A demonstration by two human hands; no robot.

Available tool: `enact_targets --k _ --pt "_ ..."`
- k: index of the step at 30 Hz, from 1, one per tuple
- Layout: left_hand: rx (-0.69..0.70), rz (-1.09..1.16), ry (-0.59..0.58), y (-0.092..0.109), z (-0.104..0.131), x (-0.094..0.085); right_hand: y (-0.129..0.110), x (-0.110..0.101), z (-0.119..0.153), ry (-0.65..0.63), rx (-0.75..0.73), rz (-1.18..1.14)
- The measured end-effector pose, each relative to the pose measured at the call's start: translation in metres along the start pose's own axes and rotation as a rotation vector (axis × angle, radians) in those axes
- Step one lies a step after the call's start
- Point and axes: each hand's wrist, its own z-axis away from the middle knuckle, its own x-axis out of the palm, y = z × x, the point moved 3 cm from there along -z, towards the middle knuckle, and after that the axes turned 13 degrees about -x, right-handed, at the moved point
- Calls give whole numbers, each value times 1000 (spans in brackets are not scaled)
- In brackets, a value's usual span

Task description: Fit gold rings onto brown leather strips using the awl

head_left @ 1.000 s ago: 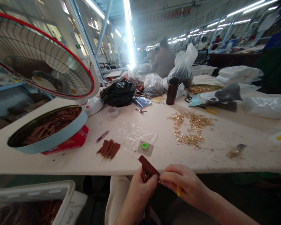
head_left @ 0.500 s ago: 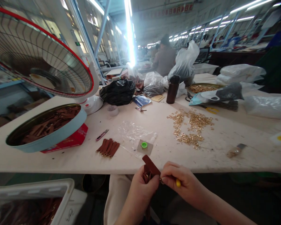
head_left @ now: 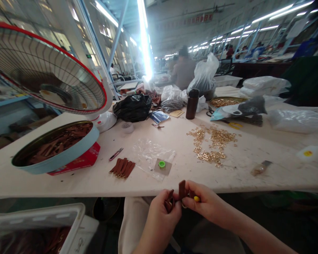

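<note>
At the table's front edge, my left hand (head_left: 163, 213) is closed around several brown leather tabs (head_left: 170, 201), their ends poking out above the fingers. Beside it, my right hand (head_left: 201, 199) pinches one brown leather tab (head_left: 182, 189) upright, with a gold-coloured metal ring at its lower end. A small yellow tip (head_left: 196, 199) sticks out between the right fingers; the rest of that object is hidden. On the table in front lies a row of brown leather tabs (head_left: 122, 168) with metal rings. Loose gold-coloured rings (head_left: 210, 156) are scattered to the right.
A round tin (head_left: 69, 157) of leather pieces rests on a red box (head_left: 81, 163) below a fan (head_left: 50, 70). Thread snips (head_left: 116, 154), a green cap (head_left: 162, 164) and a dark bottle (head_left: 192, 104) stand or lie on the table. A white crate (head_left: 81, 213) is lower left.
The tab in my right hand has swung from slanting over my left hand to standing upright by the right fingers. My hands stay close together. The view has shifted slightly.
</note>
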Motion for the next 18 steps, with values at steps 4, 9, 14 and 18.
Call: enact_targets --k 4,9,14,18 --pt "28 32 -14 1 1 1 -3 0 1 91 -26 126" --pt "41 142 -35 -4 -1 4 -4 4 1 266 -79 103" --pt "74 -29 40 -9 -2 2 -3 7 -7 227 -80 12" --pt "105 -60 92 -16 -6 1 2 9 -15 233 -35 -221"
